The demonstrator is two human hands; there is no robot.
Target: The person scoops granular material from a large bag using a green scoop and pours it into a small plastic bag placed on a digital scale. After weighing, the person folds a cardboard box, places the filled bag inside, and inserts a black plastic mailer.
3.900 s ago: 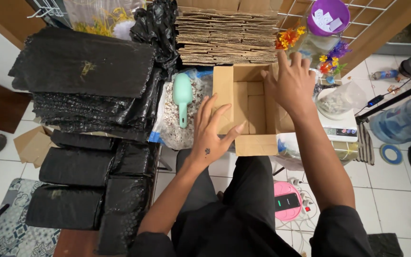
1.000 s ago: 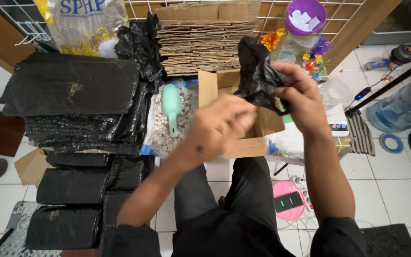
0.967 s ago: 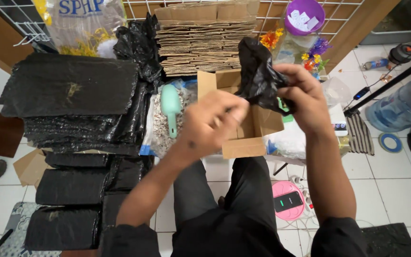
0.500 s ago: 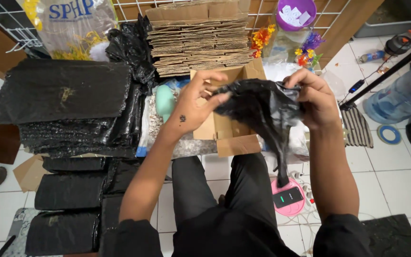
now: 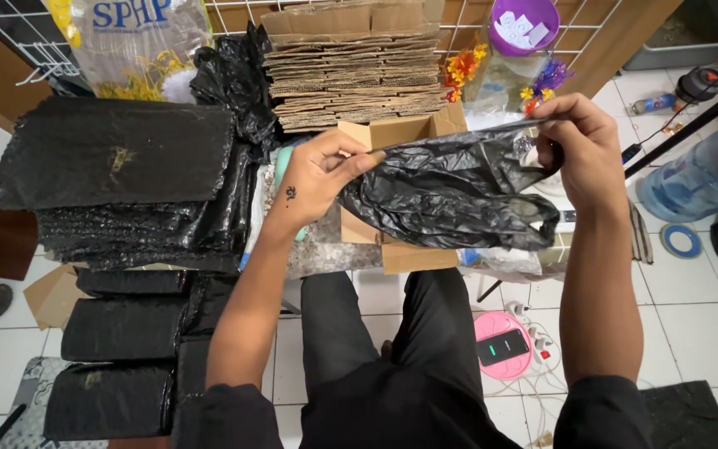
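Note:
A crumpled black plastic bag [image 5: 450,195] is stretched wide between my two hands in front of me. My left hand [image 5: 317,179] pinches its left top edge. My right hand [image 5: 583,150] pinches its right top edge, held a little higher. Right behind and under the bag sits an open brown cardboard box [image 5: 400,133], mostly hidden by the bag. A mint green scoop [image 5: 282,162] lies just left of the box, largely covered by my left hand.
Stacks of filled black packages [image 5: 118,154] lie at the left. A pile of flat cardboard [image 5: 351,66] stands behind the box. A purple bowl [image 5: 525,25], artificial flowers [image 5: 463,66], a blue water jug [image 5: 700,179], a tape roll [image 5: 681,241] and a pink charging pad with phone [image 5: 504,345] are at the right.
My hands took a black bag from the box area and pulled it apart; since half a second ago the bag is stretched wider and flatter, my right hand further right.

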